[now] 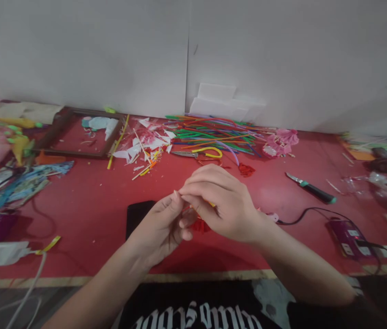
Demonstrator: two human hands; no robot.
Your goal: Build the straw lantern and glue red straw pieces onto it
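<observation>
We hold both hands together over the near middle of the red table (87,201). Our left hand (161,230) and right hand (222,201) pinch a small red and orange paper piece (200,225) between their fingertips, most of it hidden under the right palm. A black phone (137,214) lies just behind the left hand. Farther off we see yellow-handled scissors (200,154) beside a heap of coloured sticks (214,132), a knife (311,188) to the right, and a brown frame (76,132) far left.

scissors (198,154), knife (311,188), wooden frame (76,132), straws (214,130)
</observation>
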